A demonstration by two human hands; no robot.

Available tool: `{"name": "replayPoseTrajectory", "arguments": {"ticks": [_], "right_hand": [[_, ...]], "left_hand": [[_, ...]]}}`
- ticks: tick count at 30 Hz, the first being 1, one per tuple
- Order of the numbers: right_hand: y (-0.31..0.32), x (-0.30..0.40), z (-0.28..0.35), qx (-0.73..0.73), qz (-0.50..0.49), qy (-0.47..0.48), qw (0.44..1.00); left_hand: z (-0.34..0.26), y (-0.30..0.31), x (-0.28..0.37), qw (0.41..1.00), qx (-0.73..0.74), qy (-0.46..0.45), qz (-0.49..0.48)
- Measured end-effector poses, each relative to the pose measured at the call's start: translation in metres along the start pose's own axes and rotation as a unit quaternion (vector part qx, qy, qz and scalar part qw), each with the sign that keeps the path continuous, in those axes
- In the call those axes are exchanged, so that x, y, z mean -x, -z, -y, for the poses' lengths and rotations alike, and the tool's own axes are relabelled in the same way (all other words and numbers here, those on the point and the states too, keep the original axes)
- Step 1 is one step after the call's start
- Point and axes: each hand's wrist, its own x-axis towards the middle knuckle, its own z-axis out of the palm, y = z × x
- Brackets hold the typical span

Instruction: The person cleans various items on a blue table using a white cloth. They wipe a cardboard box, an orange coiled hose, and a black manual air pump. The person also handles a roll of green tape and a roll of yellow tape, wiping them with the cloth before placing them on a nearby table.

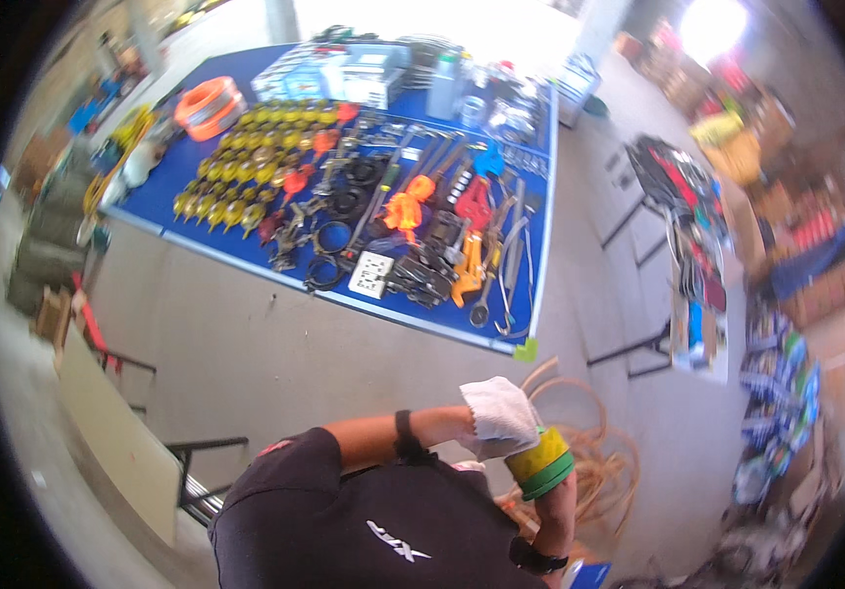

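Observation:
My left hand [472, 427] reaches across my chest, mostly covered by a white cloth [502, 414] that it holds. The cloth touches the upper end of a yellow cylindrical container [538, 455] with green bands. My right forearm [559, 508] rises to the container's lower end. My right hand appears to hold the container, with its fingers hidden behind it. Both wrists wear black bands. Beyond my hands, a coil of tan hose or rope [599, 464] lies on the floor.
Ahead stands a blue-topped table [246, 254] bearing yellow bulb-shaped items [227, 210], an orange roll [209, 107], a white socket plate [371, 274] and hand tools. A narrow loaded table [698, 346] stands right, near stacked cartons [820, 294]. A pale board [113, 434] is left.

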Motion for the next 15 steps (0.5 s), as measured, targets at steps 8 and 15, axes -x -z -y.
{"name": "replayPoseTrajectory", "arguments": {"ticks": [8,15], "right_hand": [[-0.039,-0.106,0.016,-0.191,0.285,-0.212,0.915],[-0.134,-0.142,-0.008,-0.181,0.493,-0.274,0.806]], "left_hand": [[0.025,-0.003,0.062,0.937,-0.292,0.165,-0.099],[0.109,-0.073,0.15,0.895,-0.179,0.215,-0.347]]}}
